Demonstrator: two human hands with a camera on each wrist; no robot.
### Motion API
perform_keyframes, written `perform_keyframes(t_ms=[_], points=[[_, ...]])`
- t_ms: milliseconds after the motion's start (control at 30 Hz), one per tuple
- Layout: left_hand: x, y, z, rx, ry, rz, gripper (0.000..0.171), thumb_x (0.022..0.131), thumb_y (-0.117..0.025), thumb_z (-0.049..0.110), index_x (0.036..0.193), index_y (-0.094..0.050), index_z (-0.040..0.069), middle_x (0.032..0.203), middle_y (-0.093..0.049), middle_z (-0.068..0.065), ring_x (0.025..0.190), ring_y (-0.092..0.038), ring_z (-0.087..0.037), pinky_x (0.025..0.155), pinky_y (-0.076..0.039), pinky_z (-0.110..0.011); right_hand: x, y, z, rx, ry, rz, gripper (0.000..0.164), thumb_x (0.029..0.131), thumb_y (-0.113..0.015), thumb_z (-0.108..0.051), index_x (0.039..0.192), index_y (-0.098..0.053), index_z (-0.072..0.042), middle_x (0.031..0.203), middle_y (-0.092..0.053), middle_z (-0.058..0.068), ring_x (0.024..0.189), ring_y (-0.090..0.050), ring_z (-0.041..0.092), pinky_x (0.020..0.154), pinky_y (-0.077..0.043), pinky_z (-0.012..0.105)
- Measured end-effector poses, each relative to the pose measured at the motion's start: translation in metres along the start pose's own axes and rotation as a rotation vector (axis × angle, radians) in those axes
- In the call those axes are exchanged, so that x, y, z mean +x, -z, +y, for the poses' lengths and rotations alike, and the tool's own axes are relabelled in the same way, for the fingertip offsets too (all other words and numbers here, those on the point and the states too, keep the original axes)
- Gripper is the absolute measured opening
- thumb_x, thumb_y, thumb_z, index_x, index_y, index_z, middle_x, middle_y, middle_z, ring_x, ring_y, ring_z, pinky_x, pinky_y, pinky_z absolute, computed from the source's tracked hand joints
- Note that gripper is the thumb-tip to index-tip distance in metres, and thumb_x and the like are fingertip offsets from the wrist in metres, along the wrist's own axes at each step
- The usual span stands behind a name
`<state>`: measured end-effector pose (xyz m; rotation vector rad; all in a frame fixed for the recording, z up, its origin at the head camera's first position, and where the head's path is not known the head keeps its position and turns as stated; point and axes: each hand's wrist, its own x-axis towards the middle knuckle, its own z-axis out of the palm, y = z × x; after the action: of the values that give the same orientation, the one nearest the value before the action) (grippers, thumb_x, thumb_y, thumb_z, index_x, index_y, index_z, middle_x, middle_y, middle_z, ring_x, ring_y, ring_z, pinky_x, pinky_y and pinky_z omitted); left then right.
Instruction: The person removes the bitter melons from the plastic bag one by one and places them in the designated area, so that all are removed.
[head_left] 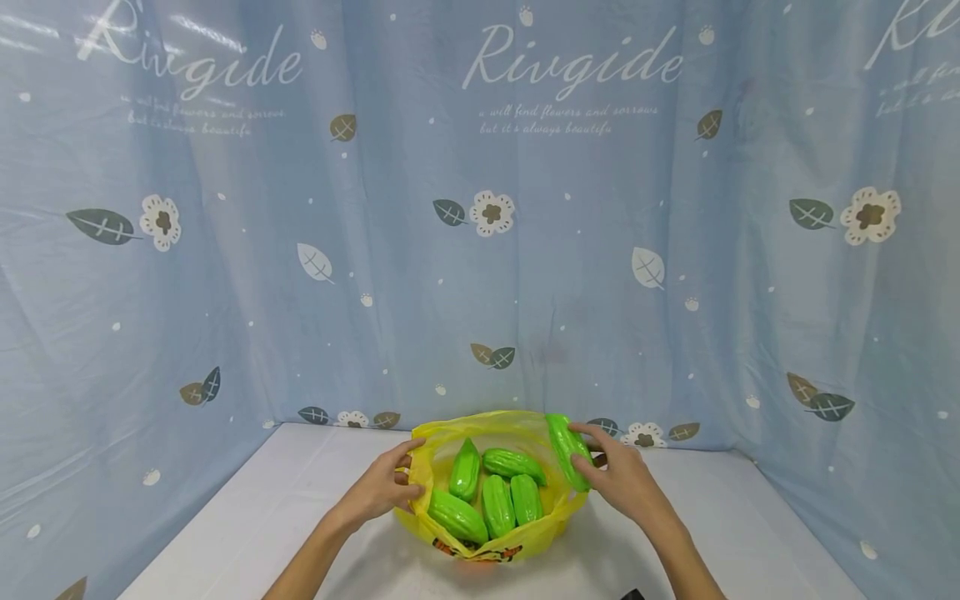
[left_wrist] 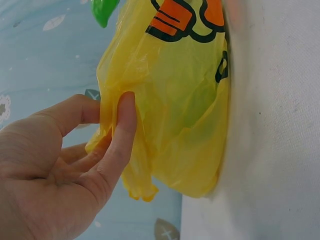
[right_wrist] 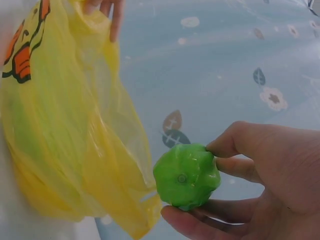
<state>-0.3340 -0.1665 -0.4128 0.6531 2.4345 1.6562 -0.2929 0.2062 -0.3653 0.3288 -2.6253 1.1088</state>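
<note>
A yellow plastic bag (head_left: pixel 551 533) with an orange and black print stands with its mouth held wide. Inside lie several glossy green bitter melons (head_left: pixel 465 471). My left hand (head_left: pixel 382 485) pinches the bag's left rim between thumb and fingers; the left wrist view shows this hand (left_wrist: pixel 75 155) gripping the folded yellow film. In my right hand (head_left: pixel 622 471) another ridged bitter melon (head_left: pixel 567 450) is held, tilted, at the bag's right rim. From the right wrist, that melon's blunt end (right_wrist: pixel 182 177) faces the camera, between thumb and fingertips, beside the bag wall.
The bag sits on a white table (head_left: pixel 262 508). A blue curtain (head_left: pixel 570 283) printed with leaves, flowers and lettering hangs behind and along both sides. A small black object (head_left: pixel 632 595) shows at the bottom edge of the head view.
</note>
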Motion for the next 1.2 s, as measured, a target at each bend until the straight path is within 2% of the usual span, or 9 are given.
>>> perform_keyframes(t_ms=[333,600,967,1200], points=[[0.0,0.0,-0.001,0.017,-0.009,0.006,0.079,0.088,-0.068,0.005,0.153,-0.023,-0.003,0.126,-0.056,-0.027,0.097,-0.068,-0.026,0.066,-0.063,-0.035,0.003,0.01,0.014,0.001,0.014,0.002,0.046,0.095,-0.064,-0.023,0.14,-0.052,-0.02,0.128,-0.063,0.024,0.09,-0.068,0.019,0.058,-0.057,0.021],[0.001,0.0,-0.001,-0.005,0.006,0.003,0.079,0.088,-0.067,0.003,0.153,-0.022,-0.003,0.125,-0.056,-0.028,0.096,-0.068,-0.028,0.065,-0.063,-0.039,0.003,0.018,0.021,0.001,-0.004,0.005,0.048,0.096,-0.063,-0.025,0.142,-0.05,-0.019,0.126,-0.064,0.024,0.091,-0.069,0.021,0.06,-0.058,0.021],[0.001,-0.001,0.0,-0.005,0.009,-0.004,0.079,0.088,-0.067,0.003,0.153,-0.023,-0.003,0.125,-0.056,-0.029,0.095,-0.068,-0.026,0.066,-0.063,-0.038,0.002,0.025,0.033,-0.008,-0.026,0.02,0.049,0.096,-0.063,-0.023,0.143,-0.049,-0.017,0.13,-0.058,0.032,0.095,-0.07,0.027,0.062,-0.06,0.025],[0.0,-0.001,0.001,-0.007,-0.003,0.003,0.079,0.088,-0.068,0.004,0.153,-0.023,-0.003,0.126,-0.056,-0.028,0.097,-0.067,-0.028,0.066,-0.063,-0.038,0.003,0.027,0.038,0.001,-0.037,0.028,0.05,0.096,-0.063,-0.024,0.143,-0.049,-0.017,0.131,-0.058,0.031,0.097,-0.07,0.028,0.061,-0.059,0.024]])
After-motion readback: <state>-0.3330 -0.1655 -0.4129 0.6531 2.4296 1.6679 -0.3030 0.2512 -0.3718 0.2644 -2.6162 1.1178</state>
